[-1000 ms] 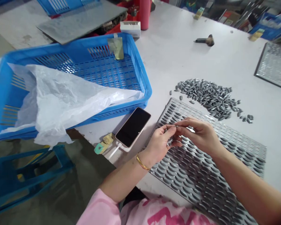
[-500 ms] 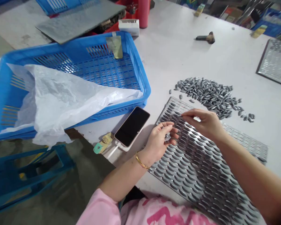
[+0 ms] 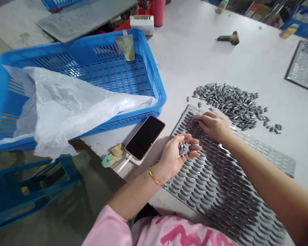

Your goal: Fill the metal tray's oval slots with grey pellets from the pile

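Note:
In the cupped palm of my left hand [image 3: 173,152] rests a small heap of grey spindle-shaped pieces [image 3: 184,149], with the fingers loosely curled around them. My right hand [image 3: 215,127] is pinched, its fingertips down at the upper left part of a grey slotted tray [image 3: 272,153]. Whatever lies between those fingertips is hidden. Rows of the same grey pieces fill much of the tray; narrow slots along its far edge look bare. Beyond the tray lies a loose pile of grey pieces [image 3: 228,102].
A phone [image 3: 145,137] with a white cable lies left of the tray. Beside it stands a blue crate [image 3: 160,102] with a white plastic bag [image 3: 66,102]. Farther off are a short-handled brush [image 3: 228,38], a white box [image 3: 142,24] and another tray [image 3: 304,65].
My right hand has moved up and slightly left, lowering its fingertips to the tray. My left hand has opened more, showing the grey pieces in its palm.

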Available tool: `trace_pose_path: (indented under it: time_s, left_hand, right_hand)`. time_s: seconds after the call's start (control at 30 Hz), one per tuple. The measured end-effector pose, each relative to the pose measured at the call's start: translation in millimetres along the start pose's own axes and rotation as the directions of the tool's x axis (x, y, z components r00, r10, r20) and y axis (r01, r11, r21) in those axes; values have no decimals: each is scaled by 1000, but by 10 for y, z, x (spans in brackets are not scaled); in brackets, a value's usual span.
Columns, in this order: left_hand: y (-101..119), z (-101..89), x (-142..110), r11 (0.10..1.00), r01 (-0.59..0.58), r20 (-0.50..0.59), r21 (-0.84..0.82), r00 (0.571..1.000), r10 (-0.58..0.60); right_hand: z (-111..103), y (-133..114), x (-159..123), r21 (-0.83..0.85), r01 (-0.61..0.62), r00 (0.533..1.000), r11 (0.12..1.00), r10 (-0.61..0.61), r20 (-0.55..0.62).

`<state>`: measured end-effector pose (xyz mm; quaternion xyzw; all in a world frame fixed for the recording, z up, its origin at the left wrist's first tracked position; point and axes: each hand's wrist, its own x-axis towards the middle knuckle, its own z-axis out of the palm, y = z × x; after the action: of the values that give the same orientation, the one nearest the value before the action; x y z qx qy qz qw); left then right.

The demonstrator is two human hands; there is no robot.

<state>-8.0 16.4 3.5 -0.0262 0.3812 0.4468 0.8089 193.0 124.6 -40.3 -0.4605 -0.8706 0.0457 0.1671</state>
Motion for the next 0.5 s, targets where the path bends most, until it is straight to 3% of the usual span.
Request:
trace_pose_path:
  time_s: [0.2,0.5]
  left_hand:
    - [-16,-45,27,1000,-20,18,-10,1000,20]
    - [2,-31,-10,1000,-22,-6,5,1000,22]
  right_hand:
    - [-67,15,75,-117,101,992,988,-91,92]
    - [-140,1,107,-214,148,980,966,-114,165]
